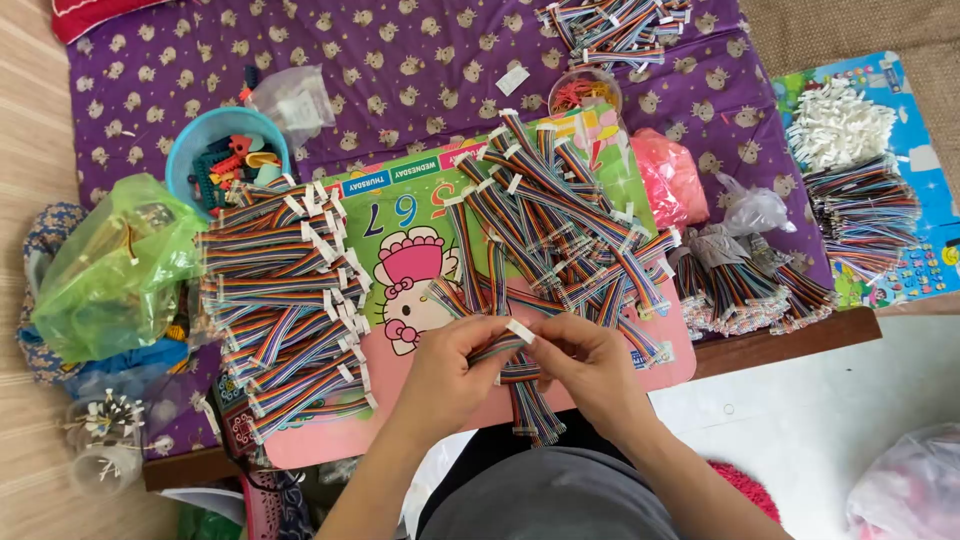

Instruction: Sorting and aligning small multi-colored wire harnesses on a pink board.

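At the near edge of the pink board [620, 375], both hands met over one rainbow ribbon cable [527, 395]: left hand [450, 370] pinched the strands just left of the white connector [520, 330]; right hand [590, 365] closed its fingertips on the connector end itself. Cable hung down off the board's near edge toward the lap

Item: short flat multicoloured cable with a small white plastic plug. Judged very light, limp and springy along its length, stiff only at the plug; strands likely to fan or kink if squeezed mid-length. Best held at the plug body, or flat across the ribbon just beside it

Left of the board: stacked cables [280, 300], a green plastic bag [115, 265], a blue bowl [225, 150] of small parts. Upon the board's middle: a loose cable heap [560, 220]. Right of the board: a pink bag [665, 175], bundled cables [750, 285], white connectors [838, 122]. All rested on the purple-clothed counter [400, 60]
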